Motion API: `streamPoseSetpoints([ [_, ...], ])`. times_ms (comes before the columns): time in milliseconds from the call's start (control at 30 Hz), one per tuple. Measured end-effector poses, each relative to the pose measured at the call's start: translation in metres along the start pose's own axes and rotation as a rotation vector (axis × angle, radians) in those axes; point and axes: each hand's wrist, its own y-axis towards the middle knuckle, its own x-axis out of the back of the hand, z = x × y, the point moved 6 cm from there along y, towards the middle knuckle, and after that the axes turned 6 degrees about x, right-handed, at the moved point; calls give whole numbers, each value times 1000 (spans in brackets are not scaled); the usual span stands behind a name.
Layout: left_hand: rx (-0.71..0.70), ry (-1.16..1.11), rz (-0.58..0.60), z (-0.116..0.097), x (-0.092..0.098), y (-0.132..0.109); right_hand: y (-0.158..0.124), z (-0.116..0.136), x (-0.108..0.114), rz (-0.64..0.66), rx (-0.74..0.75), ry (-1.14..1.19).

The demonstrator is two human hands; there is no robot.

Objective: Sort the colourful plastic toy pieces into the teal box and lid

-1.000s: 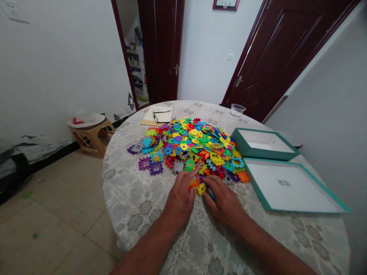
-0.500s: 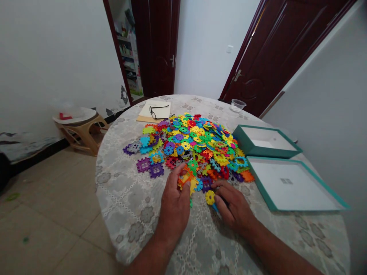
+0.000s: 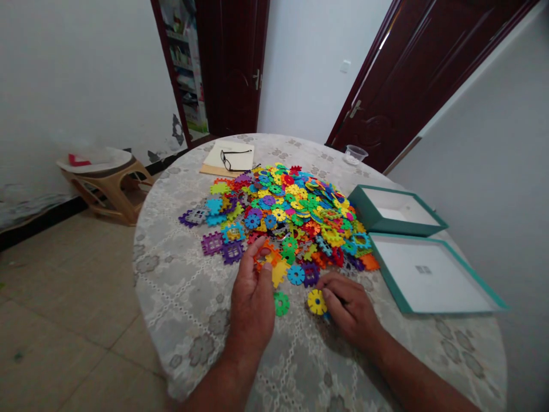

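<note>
My left hand is closed with thumb and fingers around an orange square interlocking block. A yellow square block adjoins it; whether the two are joined I cannot tell. My right hand pinches a yellow notched flower disc, with a bit of blue showing beneath. Between the hands, a green flower disc lies on the cloth. A blue disc and a purple window block lie just beyond, at the near edge of a large colourful pile of discs and blocks.
Two green-edged box halves stand right of the pile. Behind it are glasses on a paper pad and a clear plastic tub. A patterned cloth covers the round table. A stool stands left.
My left hand has moved left and slightly away with the orange block, uncovering the green disc. The yellow disc has shifted a little toward my right hand. The view has shifted slightly.
</note>
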Motion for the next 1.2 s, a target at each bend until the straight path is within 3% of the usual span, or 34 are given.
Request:
streamPoseSetpoints([
  [200,3,6,-7,3,1,2,2,-13,-12,56,-113,-334],
  [367,6,4,1,7,-2,4,3,-13,-18,148,-130,-370],
  [667,109,103,84,8,-12,1,1,-23,-2,51,-210,-78],
  [900,50,103,126,5,-21,2,-10,-42,5,-17,-399,303],
  [1067,37,151,178,12,-26,3,-15,-55,15,-95,-459,337],
  [1200,18,163,176,12,-28,4,-16,-54,22,-103,-408,296],
])
